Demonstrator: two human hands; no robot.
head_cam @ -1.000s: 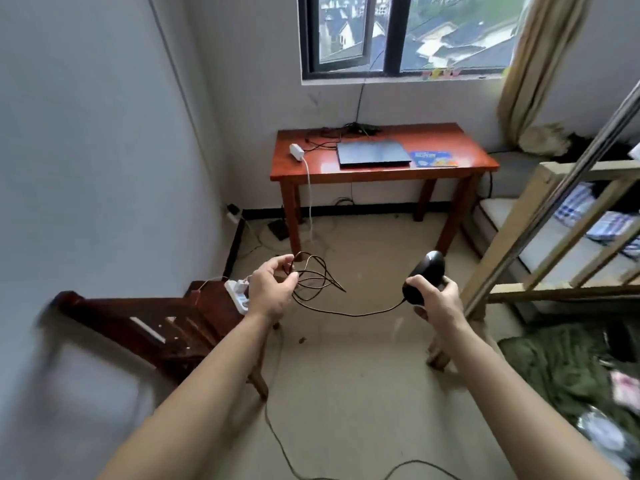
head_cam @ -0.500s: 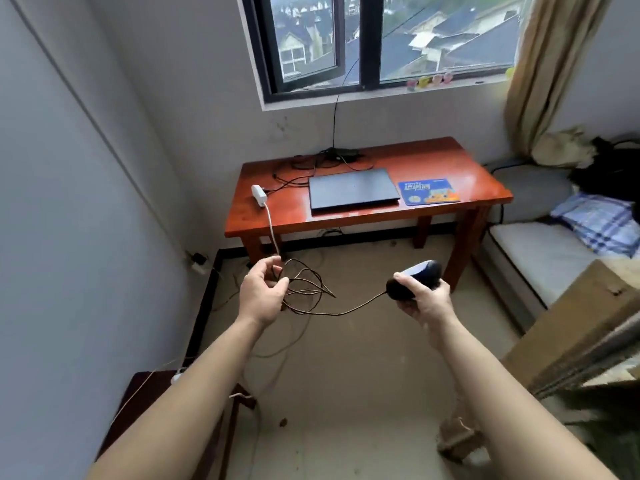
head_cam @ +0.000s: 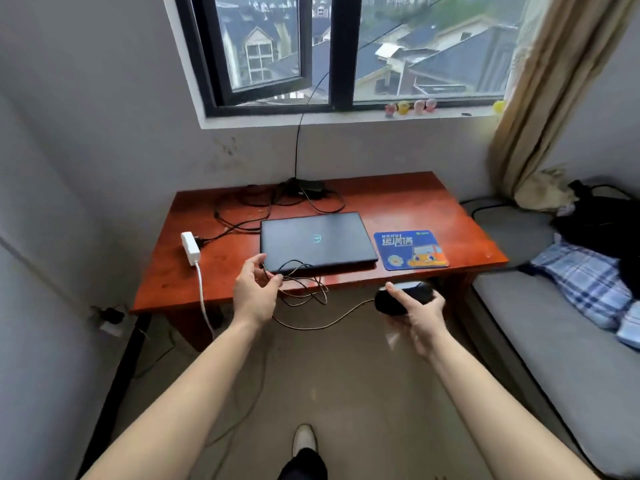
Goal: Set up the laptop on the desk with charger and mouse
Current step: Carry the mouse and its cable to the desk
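The right hand (head_cam: 420,314) grips the black mouse (head_cam: 393,302), fingers and thumb curled round its body. The mouse is held in the air just off the front edge of the desk (head_cam: 221,282), below the pad. The left hand (head_cam: 254,293) pinches the mouse cable (head_cam: 304,289) between thumb and fingertips. The gathered loops hang over the front edge of the tabletop, at the front left corner of the laptop (head_cam: 317,240). One strand sags between the two hands, clear of the desk.

The laptop lies closed at the middle of the tabletop. The blue pad (head_cam: 410,249) lies flat just beside its right edge, near the front edge of the desk. A white power strip (head_cam: 190,247) lies near the left edge, and its white lead drops over the front edge. The black charger (head_cam: 306,184) lies at the rear edge behind the laptop, among tangled black leads. Whether a lead is plugged into the laptop cannot be told. A bed (head_cam: 540,323) stands to the right of the desk.
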